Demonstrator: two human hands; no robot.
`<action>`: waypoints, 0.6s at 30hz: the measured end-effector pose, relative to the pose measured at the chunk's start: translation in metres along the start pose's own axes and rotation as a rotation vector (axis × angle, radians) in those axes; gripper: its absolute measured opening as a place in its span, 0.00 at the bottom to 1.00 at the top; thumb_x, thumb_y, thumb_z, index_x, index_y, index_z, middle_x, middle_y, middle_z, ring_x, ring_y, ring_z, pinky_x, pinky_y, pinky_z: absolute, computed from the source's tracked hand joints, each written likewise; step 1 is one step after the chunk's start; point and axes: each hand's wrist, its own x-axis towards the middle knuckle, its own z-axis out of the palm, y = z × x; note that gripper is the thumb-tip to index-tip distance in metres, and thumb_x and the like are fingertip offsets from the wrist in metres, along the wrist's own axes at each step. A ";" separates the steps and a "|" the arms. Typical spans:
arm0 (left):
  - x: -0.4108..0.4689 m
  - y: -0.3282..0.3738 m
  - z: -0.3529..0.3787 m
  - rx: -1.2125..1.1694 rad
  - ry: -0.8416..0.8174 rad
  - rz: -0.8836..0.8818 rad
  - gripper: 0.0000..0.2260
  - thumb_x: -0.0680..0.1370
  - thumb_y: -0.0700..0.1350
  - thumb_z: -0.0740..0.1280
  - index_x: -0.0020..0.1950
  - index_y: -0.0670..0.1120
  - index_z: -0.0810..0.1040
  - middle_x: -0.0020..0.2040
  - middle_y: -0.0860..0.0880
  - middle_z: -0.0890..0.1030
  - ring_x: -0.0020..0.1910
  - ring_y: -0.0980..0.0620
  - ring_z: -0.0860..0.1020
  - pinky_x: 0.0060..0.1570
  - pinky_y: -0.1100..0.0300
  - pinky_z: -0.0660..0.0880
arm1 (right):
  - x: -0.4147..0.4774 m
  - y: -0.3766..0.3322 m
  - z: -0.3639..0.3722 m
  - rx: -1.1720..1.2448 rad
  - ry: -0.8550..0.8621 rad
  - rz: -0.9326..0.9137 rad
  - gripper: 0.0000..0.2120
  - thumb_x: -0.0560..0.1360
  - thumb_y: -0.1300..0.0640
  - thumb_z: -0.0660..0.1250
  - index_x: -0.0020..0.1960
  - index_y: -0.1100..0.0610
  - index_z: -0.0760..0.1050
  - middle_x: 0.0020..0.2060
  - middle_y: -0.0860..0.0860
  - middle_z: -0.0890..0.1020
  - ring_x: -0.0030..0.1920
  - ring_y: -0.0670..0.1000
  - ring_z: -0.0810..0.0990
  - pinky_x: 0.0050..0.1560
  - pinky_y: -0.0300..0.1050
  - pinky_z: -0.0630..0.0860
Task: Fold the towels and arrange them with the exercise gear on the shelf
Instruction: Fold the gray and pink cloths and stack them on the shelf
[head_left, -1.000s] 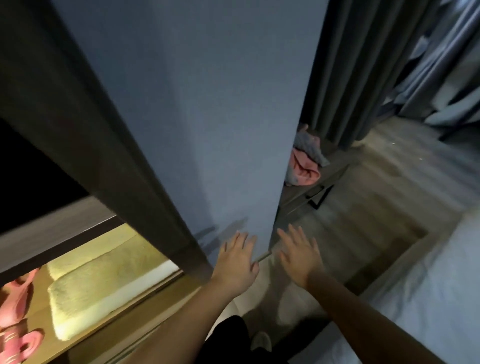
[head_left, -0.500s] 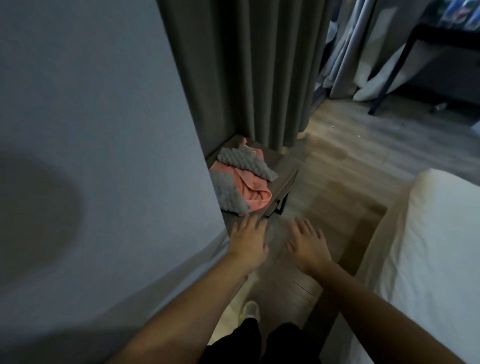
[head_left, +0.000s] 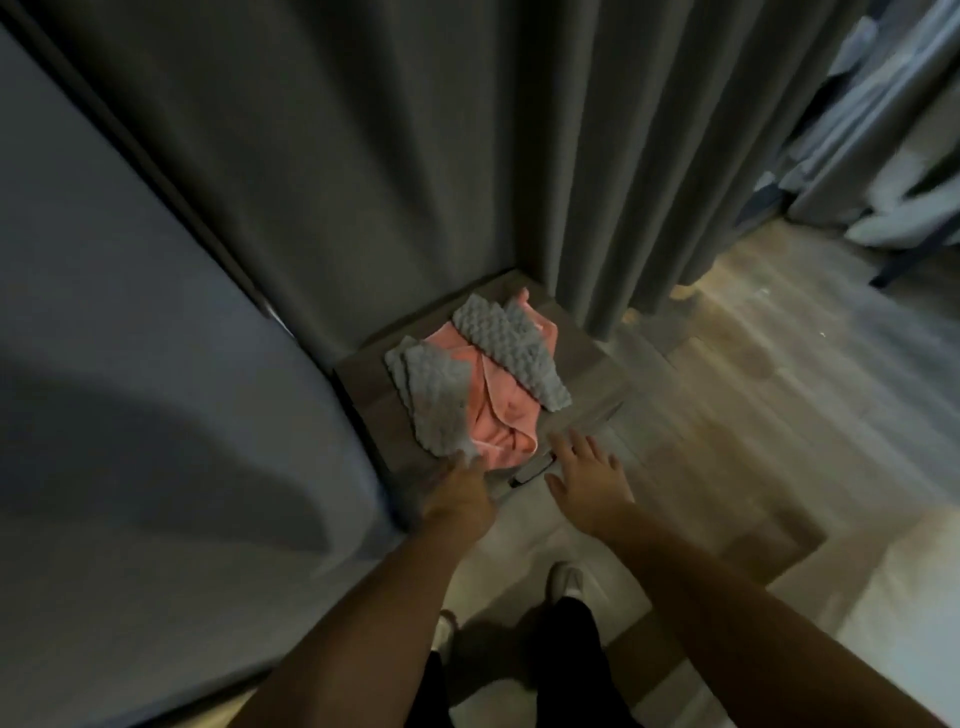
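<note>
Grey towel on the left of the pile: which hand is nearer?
Left. The left hand is at the near corner of the grey towel; the right hand is apart, at the table edge.

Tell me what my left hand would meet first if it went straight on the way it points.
The grey bumpy towel, at its near corner on the low table. Your left hand points right at it; blur hides whether the fingertips touch it yet.
</note>
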 end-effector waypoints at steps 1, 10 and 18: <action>0.012 0.004 -0.003 -0.048 -0.002 -0.042 0.30 0.80 0.53 0.63 0.79 0.48 0.56 0.79 0.44 0.53 0.77 0.42 0.56 0.73 0.47 0.60 | 0.016 0.009 -0.009 -0.025 -0.031 -0.034 0.31 0.81 0.45 0.55 0.79 0.48 0.47 0.79 0.55 0.52 0.78 0.60 0.51 0.73 0.62 0.56; 0.113 0.001 0.005 -0.145 0.173 -0.316 0.32 0.77 0.54 0.65 0.78 0.52 0.57 0.78 0.45 0.55 0.76 0.43 0.55 0.75 0.50 0.55 | 0.173 0.036 -0.035 -0.175 -0.135 -0.216 0.33 0.81 0.45 0.57 0.80 0.44 0.44 0.80 0.53 0.48 0.78 0.61 0.52 0.73 0.60 0.61; 0.177 -0.021 0.062 -0.195 0.249 -0.441 0.33 0.75 0.58 0.69 0.76 0.54 0.59 0.74 0.46 0.60 0.71 0.44 0.63 0.67 0.55 0.66 | 0.268 0.026 0.022 -0.130 -0.185 -0.346 0.35 0.77 0.49 0.66 0.79 0.42 0.52 0.73 0.61 0.56 0.67 0.64 0.69 0.64 0.55 0.72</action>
